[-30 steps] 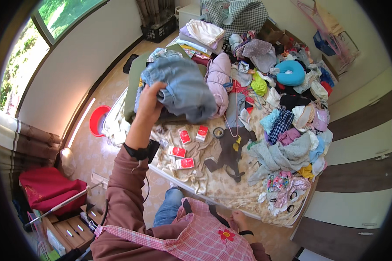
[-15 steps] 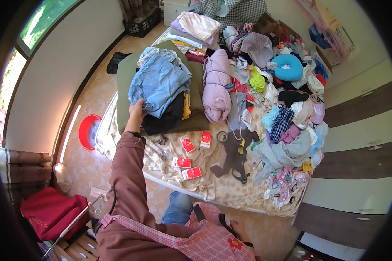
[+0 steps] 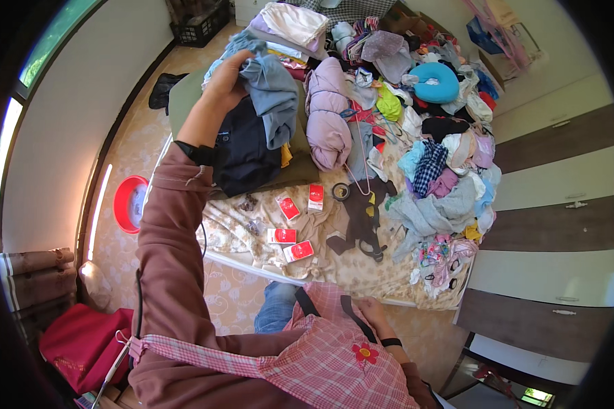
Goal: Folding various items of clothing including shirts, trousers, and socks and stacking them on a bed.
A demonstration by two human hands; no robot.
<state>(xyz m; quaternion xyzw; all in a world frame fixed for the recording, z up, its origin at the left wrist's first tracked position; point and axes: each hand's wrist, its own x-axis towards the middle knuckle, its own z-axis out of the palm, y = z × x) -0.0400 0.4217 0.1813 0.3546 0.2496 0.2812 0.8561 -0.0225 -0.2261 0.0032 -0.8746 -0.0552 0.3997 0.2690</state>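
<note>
My left hand (image 3: 226,82) reaches far out over the bed, its fingers closed on a light blue garment (image 3: 271,95) that hangs in folds, partly lifted. Under it lies a dark navy garment (image 3: 244,153) with a bit of yellow cloth (image 3: 286,156) beside it, all resting on a large olive-green cushion-like bundle (image 3: 186,102). Low in front of my body, beside the pink checked apron (image 3: 334,334), is my right hand (image 3: 371,312). It is away from the clothes on the bed, and its fingers are too indistinct to read.
A rolled lilac quilt (image 3: 329,116) lies right of the bundle, beside a pink hanger (image 3: 366,167). Several red-and-white boxes (image 3: 282,236) and a tape roll (image 3: 341,191) lie nearer. Mixed clothes (image 3: 423,221) and a blue neck pillow (image 3: 435,83) crowd the right. A red basin (image 3: 131,204) stands left.
My left hand has moved away from me, drawing the blue garment up and over and uncovering more of the navy one. My right hand has shifted a little higher in view.
</note>
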